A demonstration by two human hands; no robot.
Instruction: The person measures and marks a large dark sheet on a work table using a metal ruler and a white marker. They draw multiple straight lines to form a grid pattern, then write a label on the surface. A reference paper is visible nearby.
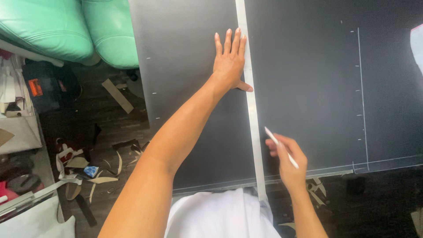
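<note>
Ruler lies under left hand fingers, flat.

- We record a work table covered by a large dark grey sheet lying flat; the sheet hides the table top, and its near edge runs along the table's front.
- A long metal straightedge lies directly on the sheet, running from the far side to past the near edge.
- Thin chalk lines and short tick marks show on the sheet's right part.
- A pale piece lies at the right border; its kind cannot be told.
- The dark floor beside the table carries scattered offcuts and strips.
</note>
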